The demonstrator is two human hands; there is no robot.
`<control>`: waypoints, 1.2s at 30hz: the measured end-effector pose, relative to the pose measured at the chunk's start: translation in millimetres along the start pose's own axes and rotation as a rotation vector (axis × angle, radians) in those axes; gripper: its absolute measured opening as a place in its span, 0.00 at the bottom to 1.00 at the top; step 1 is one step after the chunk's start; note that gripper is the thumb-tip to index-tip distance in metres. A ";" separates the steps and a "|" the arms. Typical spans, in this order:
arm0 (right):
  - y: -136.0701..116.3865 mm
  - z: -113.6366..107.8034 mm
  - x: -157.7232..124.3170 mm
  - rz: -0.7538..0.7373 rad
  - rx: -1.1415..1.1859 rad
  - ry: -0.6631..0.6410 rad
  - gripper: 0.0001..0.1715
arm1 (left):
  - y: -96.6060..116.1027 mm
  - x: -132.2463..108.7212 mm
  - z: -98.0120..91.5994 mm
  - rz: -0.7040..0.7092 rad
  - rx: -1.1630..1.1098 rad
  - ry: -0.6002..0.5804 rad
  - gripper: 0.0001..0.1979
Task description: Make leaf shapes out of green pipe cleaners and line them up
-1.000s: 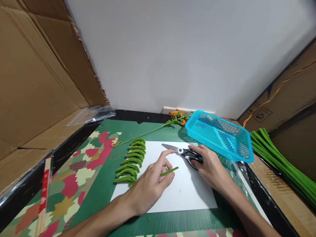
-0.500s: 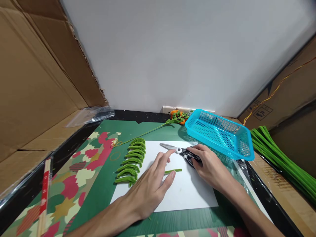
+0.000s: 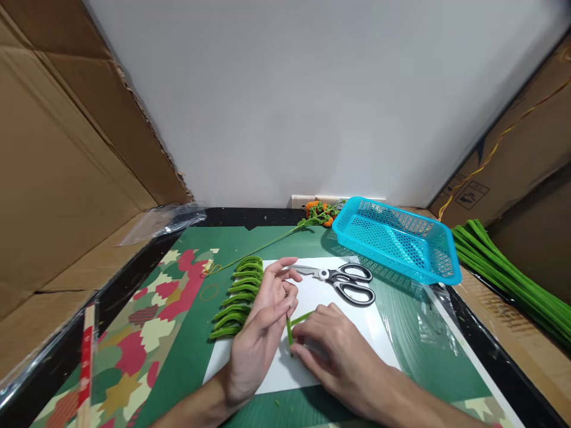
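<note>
My left hand (image 3: 263,324) is turned palm up over the white paper, fingers curled and thumb pinched in at the top of a short green pipe cleaner (image 3: 289,337). Close against it, my right hand (image 3: 336,351) has its fingers bent, with thumb and fingertips at the lower part of that piece. Another green length (image 3: 302,317) slants beside the right fingers; whether it is a separate piece I cannot tell. Black-and-grey scissors (image 3: 341,276) lie on the paper beyond both hands. Left of my left hand, several bent green fuzzy strips (image 3: 236,300) form a column.
A blue perforated basket (image 3: 397,238) stands at the back right. Behind lies an orange flower on a green stem (image 3: 276,236). Long green pipe cleaners (image 3: 504,273) are bundled at the right. White paper (image 3: 276,377) rests on the green patterned mat (image 3: 173,356). Cardboard (image 3: 66,131) walls the left.
My right hand has let go of the scissors and moved down and left to the green piece. My left hand has rolled palm up, and the pipe cleaner now stands more steeply.
</note>
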State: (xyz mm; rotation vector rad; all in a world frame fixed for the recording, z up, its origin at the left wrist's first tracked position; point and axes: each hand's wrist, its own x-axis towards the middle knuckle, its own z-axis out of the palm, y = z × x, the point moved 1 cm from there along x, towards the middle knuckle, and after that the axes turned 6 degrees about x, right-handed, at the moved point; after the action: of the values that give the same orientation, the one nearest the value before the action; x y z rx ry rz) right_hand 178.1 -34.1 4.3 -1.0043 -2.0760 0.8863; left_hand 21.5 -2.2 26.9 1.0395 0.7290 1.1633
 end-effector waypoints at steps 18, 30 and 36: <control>12.5 -20.6 7.9 -0.177 -0.061 0.325 0.11 | 0.8 0.9 -9.7 0.104 0.628 -0.036 0.08; 6.0 -35.2 11.1 -0.146 0.222 0.328 0.10 | -4.0 14.4 -17.0 -0.037 0.478 -0.032 0.21; 20.0 -35.4 16.6 0.046 0.702 0.341 0.17 | -11.3 16.7 -14.8 -0.113 0.402 -0.120 0.24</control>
State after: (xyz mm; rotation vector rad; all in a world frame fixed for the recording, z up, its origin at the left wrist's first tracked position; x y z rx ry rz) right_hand 205.4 -0.7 12.4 -0.7460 -1.3066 1.2450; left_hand 17.1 17.1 11.7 1.3708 0.9364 0.8661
